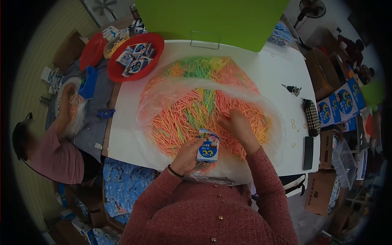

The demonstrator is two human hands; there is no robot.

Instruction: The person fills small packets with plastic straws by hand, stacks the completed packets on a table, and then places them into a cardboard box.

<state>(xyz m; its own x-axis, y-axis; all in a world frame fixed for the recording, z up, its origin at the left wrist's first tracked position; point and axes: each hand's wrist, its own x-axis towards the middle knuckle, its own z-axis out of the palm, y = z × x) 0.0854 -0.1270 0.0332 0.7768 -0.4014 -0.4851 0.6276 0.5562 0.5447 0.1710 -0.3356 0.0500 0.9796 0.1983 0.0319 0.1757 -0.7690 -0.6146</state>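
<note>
My left hand (188, 156) is closed on a small blue-and-white printed packet (208, 148), holding it upright at the near side of a large clear plastic bag (175, 83). Inside the open bag lies a heap of thin pink, yellow and green sticks (175, 132). Over the right part of the heap is my right hand (237, 125), its fingers smeared by motion and pointing left. Whether they hold any sticks cannot be made out.
A red basin (159, 57) with several packets stands at the back left, beside a green panel (212, 20). On the right are a phone (308, 153), a checked pouch (311, 117) and keys (291, 89). At far left another person (57, 153) reaches into a bag.
</note>
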